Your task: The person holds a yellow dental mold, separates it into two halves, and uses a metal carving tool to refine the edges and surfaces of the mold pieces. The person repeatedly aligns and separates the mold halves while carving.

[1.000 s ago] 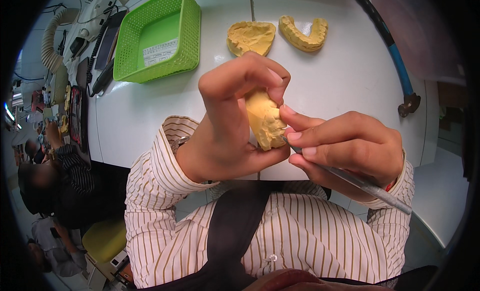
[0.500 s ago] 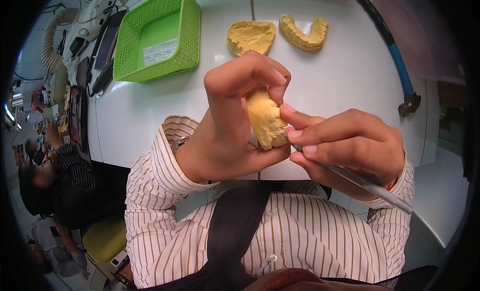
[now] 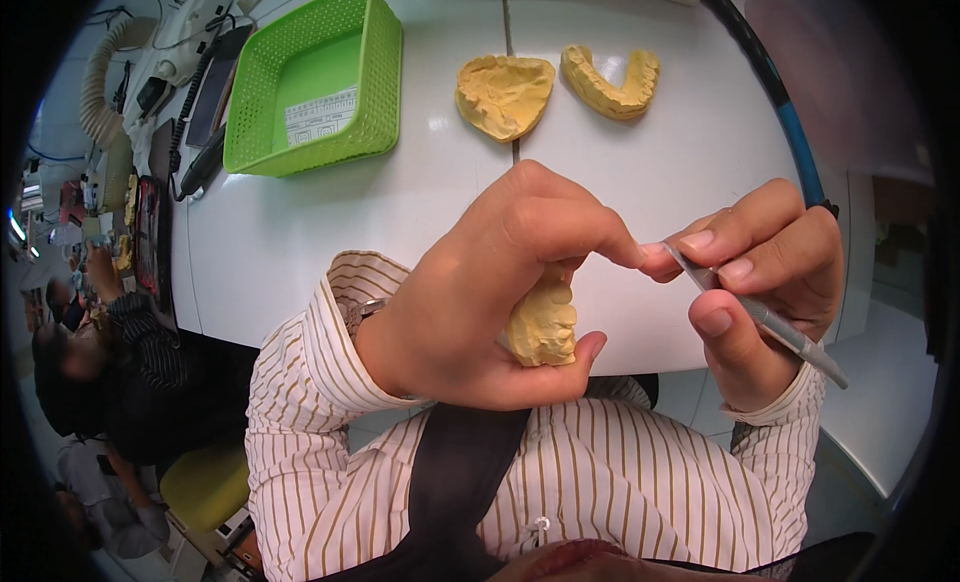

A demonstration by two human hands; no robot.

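Observation:
My left hand (image 3: 480, 292) is closed around a yellow plaster dental cast (image 3: 543, 322), whose tooth side faces right. Its thumb presses along the cast's lower edge, and its index finger reaches out to the right. The palm and fingers hide much of the cast. In my right hand (image 3: 775, 282) is a slim grey craft knife (image 3: 750, 312), gripped between thumb and fingers, with its flat metal tip pointing up and left. The left index fingertip meets the right fingertips close to that tip. Knife and cast are apart.
Two more yellow casts lie beyond my hands on the white table (image 3: 440, 212): a broad one (image 3: 505, 94) and a horseshoe-shaped one (image 3: 612, 82). A green basket (image 3: 375, 97) with a printed paper stands far left. A blue-black hose (image 3: 785, 107) curves along the right. Another person (image 3: 130, 352) sits at left.
The knife has left the cast's tooth side and moved right and up with my right hand. The cast has shifted slightly nearer, and my left index finger has stretched out toward the knife tip.

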